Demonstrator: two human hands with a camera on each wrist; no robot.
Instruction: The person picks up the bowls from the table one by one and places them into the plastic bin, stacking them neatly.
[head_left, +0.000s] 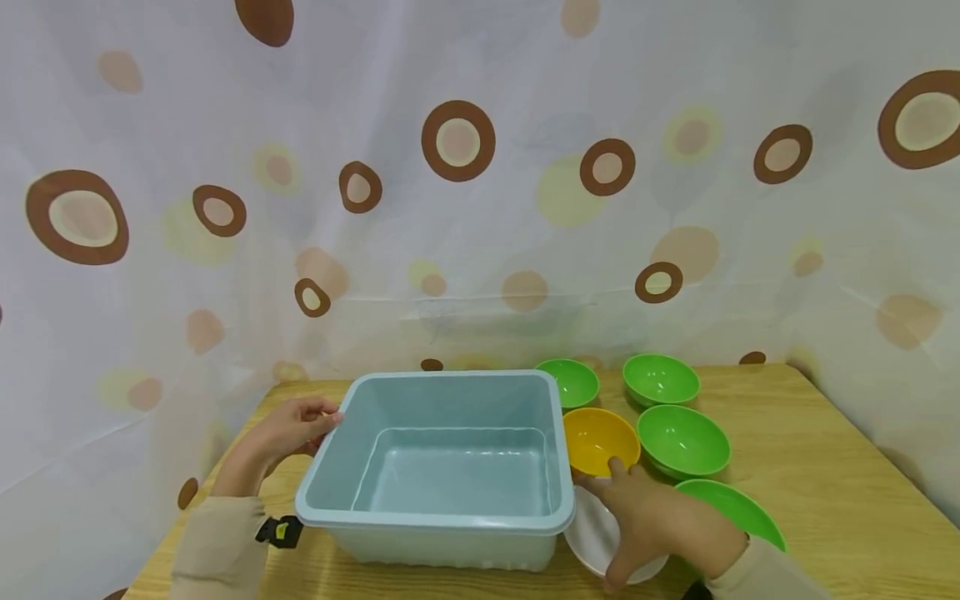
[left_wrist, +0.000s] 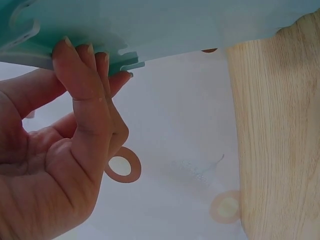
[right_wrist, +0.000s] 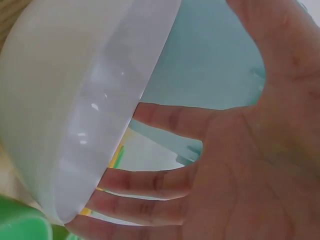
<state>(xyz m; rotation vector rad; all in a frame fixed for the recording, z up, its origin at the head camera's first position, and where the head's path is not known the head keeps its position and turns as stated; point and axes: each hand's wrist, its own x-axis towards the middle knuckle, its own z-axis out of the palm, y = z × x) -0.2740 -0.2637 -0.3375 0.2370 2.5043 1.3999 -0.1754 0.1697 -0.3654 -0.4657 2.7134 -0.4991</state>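
A large pale blue plastic basin [head_left: 450,522] stands upright on the table, with nothing in it. My left hand [head_left: 291,427] pinches its left rim, the fingertips tucked under the lip in the left wrist view. Right of the basin, my right hand [head_left: 641,510] spreads over a white bowl [head_left: 591,527], covering part of it. In the right wrist view the fingers [right_wrist: 172,121] are straight and fanned, their tips right at the bowl's rim, and the thumb is well apart. An orange bowl [head_left: 596,437] sits just behind the white one, beside the basin.
Several green bowls stand on the right: one [head_left: 572,382] behind the basin's corner, another [head_left: 660,379] at the back, one [head_left: 682,440] nearer, and one [head_left: 738,508] partly behind my right forearm. A patterned curtain [head_left: 487,233] hangs behind the wooden table [head_left: 810,500].
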